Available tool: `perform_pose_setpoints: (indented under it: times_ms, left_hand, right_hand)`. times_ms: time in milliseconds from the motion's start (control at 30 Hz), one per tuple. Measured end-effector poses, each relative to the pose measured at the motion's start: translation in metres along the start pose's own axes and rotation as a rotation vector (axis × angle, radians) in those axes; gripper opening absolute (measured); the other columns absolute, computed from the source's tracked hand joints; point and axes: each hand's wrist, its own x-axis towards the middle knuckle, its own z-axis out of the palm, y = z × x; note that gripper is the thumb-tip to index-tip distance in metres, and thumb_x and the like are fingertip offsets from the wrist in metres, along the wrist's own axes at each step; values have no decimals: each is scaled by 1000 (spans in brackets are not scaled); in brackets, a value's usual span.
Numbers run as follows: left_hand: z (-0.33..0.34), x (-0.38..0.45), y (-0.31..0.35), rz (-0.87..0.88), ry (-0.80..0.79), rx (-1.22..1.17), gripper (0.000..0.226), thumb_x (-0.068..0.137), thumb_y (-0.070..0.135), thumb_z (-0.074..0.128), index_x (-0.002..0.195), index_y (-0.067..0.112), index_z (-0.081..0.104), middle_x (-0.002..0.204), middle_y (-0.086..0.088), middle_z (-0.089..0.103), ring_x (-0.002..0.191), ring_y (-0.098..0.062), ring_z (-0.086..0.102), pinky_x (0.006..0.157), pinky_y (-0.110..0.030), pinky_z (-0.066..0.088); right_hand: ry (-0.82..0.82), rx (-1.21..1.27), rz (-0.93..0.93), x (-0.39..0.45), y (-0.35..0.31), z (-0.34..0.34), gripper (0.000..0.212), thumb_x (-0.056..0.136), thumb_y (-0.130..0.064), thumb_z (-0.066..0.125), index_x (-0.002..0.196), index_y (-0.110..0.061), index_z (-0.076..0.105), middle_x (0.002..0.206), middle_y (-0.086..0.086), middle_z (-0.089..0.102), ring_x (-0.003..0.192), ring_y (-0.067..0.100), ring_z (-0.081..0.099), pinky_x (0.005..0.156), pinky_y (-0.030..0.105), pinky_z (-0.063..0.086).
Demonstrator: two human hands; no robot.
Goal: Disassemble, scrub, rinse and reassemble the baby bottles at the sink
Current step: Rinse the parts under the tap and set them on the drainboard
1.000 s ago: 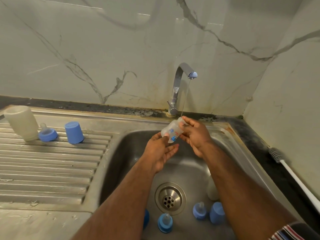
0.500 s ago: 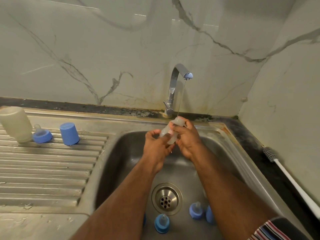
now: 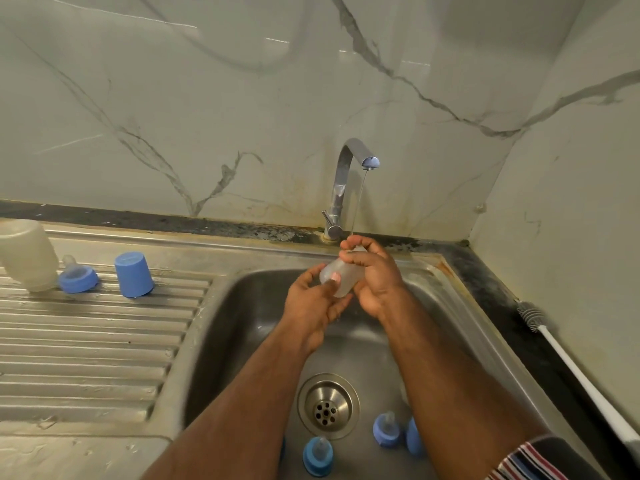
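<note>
A small clear baby bottle [image 3: 341,274] lies tilted between both hands over the steel sink [image 3: 242,306], under a thin stream from the tap [image 3: 349,161]. My left hand [image 3: 313,304] cups its base from below. My right hand [image 3: 374,278] wraps its neck end, fingers over the opening. Two blue collars with teats [image 3: 318,455] [image 3: 387,429] and a blue cap [image 3: 414,436] lie on the sink floor near the drain [image 3: 327,405]. On the draining board stand a larger clear bottle [image 3: 26,254], a blue collar with teat [image 3: 78,277] and a blue cap [image 3: 133,274].
A bottle brush with a white handle [image 3: 571,372] lies on the dark counter strip to the right of the sink. The ribbed draining board [image 3: 86,348] stretches to the left. Marble walls close the back and the right side.
The bottle has turned in my hands, so its printed side no longer shows. My left hand has closed up around the base. The view has shifted slightly.
</note>
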Motion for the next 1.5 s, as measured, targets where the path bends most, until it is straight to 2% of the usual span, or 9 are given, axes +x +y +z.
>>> perform_pose_setpoints:
  times_ms: [200,300,400,533,733,933,1067,1233,1500]
  left_hand:
    - [-1,-3,-3,267,97,382,51,80,-7,77,115,27,65,114,-1,70,94,-18,74,79,-40,64]
    - [3,-5,2,144,45,108,45,88,-5,72,126,17,61,120,-9,69,108,-29,71,93,-49,59]
    - [1,-2,3,10,-9,-16,37,95,0,64,132,3,58,122,-20,70,113,-33,69,101,-46,55]
    - [-2,-3,2,86,45,108,44,85,-9,73,123,7,59,111,-18,73,104,-35,72,94,-49,59]
    - [-7,-1,4,220,153,241,47,85,-7,72,118,24,59,110,-9,71,95,-24,74,75,-37,64]
    - [5,-9,2,296,147,345,45,78,2,83,110,22,58,106,0,69,92,-18,71,71,-29,62]
    - [10,-12,0,323,84,443,57,72,0,86,114,26,58,110,7,65,99,-10,67,83,-32,61]
    - [14,-13,7,136,-40,60,44,95,-2,64,133,19,60,111,-6,72,110,-28,70,101,-47,55]
    - [12,-5,-1,167,99,211,18,103,8,57,116,15,67,101,-3,73,100,-19,71,90,-37,59]
  right_hand:
    - [233,-784,-202,2,12,13,22,93,-32,68,104,-14,70,100,2,70,81,12,63,57,18,46]
    - [224,-849,-284,6,5,14,28,101,-34,53,101,-14,72,98,3,72,87,19,64,70,28,48]
    - [154,-808,-299,7,1,12,31,105,-29,45,112,-16,72,112,3,71,102,20,65,91,35,52]
    - [17,-1351,-404,7,-2,7,38,108,-20,36,135,-9,59,148,8,51,143,27,38,119,34,25]
    - [-255,-1468,-494,-25,9,16,46,107,-22,38,153,-18,39,163,-8,26,154,13,4,124,32,7]
    - [-132,-1275,-298,-8,3,18,59,103,-42,45,157,-24,30,167,0,16,152,20,17,122,40,20]
    - [171,-796,-98,11,-2,19,59,92,-48,65,140,-17,49,132,5,59,111,26,62,87,43,57]
    - [295,-193,-77,15,4,5,9,99,-25,61,96,-21,68,103,11,73,89,26,72,76,40,61]
    - [186,24,31,6,4,-14,14,96,-6,60,109,-11,65,109,16,68,98,33,69,71,39,61]
